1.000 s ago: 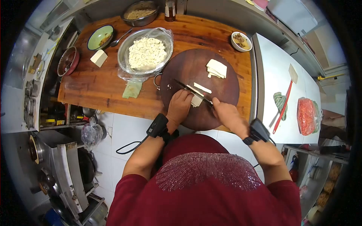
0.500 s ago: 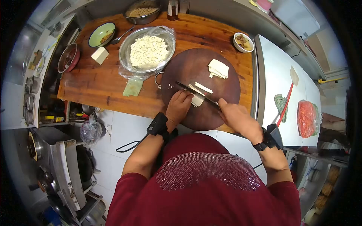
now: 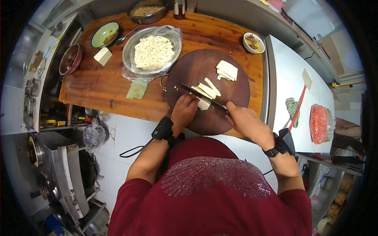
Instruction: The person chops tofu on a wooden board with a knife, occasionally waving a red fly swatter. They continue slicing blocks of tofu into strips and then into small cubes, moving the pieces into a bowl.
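Observation:
A round wooden cutting board (image 3: 232, 92) lies at the front of the table. My right hand (image 3: 245, 120) grips the handle of a dark kitchen knife (image 3: 217, 105), its blade slanting across the board over pale tofu. With fingers curled and pressed together, my left hand (image 3: 185, 111) holds a flat piece of tofu (image 3: 204, 104) against the near side of the blade. Several cut tofu strips (image 3: 208, 88) lie fanned on the far side of the knife. Farther back on the board rests a stack of tofu slices (image 3: 227, 70).
Behind the board stands a plastic-lined metal bowl (image 3: 126, 55) of diced tofu. A tofu block (image 3: 103, 57), a green bowl (image 3: 96, 37) and a spoon (image 3: 126, 35) sit left. A small white bowl (image 3: 247, 46) stands back right; a bag of orange food (image 3: 319, 124) lies on the white surface.
More strips now lie fanned out beyond the blade, where there was one separate strip before. The piece under my left hand looks narrower. Both hands keep nearly the same place.

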Demonstrator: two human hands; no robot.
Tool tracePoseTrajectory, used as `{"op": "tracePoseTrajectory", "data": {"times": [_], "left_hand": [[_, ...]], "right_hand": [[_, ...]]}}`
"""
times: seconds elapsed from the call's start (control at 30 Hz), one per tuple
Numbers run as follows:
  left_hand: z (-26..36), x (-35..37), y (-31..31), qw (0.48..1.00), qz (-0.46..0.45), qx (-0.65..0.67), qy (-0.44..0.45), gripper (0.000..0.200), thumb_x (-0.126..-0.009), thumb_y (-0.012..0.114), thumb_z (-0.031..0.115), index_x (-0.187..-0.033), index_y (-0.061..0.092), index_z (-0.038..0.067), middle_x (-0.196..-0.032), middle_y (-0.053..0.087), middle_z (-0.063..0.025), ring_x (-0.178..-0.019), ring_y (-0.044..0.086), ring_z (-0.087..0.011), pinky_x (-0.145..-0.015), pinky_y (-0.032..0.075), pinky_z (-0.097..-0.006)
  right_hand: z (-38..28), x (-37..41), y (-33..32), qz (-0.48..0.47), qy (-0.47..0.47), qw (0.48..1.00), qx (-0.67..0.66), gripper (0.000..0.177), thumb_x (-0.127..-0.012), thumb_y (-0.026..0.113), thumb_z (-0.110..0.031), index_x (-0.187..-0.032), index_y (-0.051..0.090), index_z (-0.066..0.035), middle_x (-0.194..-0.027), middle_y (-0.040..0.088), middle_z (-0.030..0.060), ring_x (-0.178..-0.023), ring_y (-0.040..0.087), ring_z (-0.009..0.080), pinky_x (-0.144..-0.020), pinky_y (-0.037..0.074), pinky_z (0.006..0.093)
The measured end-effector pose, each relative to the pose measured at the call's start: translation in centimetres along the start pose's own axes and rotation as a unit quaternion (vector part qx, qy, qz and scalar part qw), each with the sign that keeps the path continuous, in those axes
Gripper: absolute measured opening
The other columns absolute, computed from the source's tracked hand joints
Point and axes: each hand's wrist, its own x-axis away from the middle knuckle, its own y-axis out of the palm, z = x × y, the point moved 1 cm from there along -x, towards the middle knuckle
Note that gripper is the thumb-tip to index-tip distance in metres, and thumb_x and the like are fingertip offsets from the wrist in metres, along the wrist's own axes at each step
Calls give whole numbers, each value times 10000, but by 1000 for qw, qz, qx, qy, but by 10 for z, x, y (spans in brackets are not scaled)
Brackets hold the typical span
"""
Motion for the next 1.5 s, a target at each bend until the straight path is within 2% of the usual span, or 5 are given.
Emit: {"op": "tracePoseTrajectory", "data": {"times": [0.27,0.57,0.87,1.1,1.5], "left_hand": [[-1,-4,-2,1000,8,1,-10,171,-720,590,39,-890,602,32,-956,553,-86,-945,526,-274,-844,446,-352],[4,0,-2,999,41,19,-11,181,-702,602,23,-883,599,36,-954,545,-91,-945,522,-274,-833,444,-350],[-2,0,-2,999,22,26,-14,166,-694,627,16,-852,581,35,-934,536,-96,-923,508,-290,-843,433,-358],[-2,-1,1,998,49,22,-13,150,-700,639,18,-832,569,33,-919,531,-95,-895,516,-299,-809,441,-373],[2,1,-3,998,42,27,-31,122,-711,642,17,-798,558,37,-874,531,-91,-866,513,-283,-782,441,-359]], "right_hand": [[13,-21,58,10,47,999,-12,183,-867,521,-154,-922,411,-19,-718,588,240,-718,576,431,-618,454,508],[-5,3,-4,-12,6,1000,-16,184,-871,524,-154,-925,406,-23,-728,587,231,-723,568,438,-632,441,512],[7,-19,50,-24,63,998,-8,200,-868,531,-164,-942,408,-24,-739,603,223,-733,578,433,-624,449,511],[8,-9,25,38,6,999,-12,208,-865,541,-166,-950,413,-26,-737,606,216,-730,589,416,-622,460,497],[-7,-3,-4,-51,24,998,-19,211,-864,538,-158,-945,409,-11,-748,591,247,-768,575,441,-677,453,502]]}}
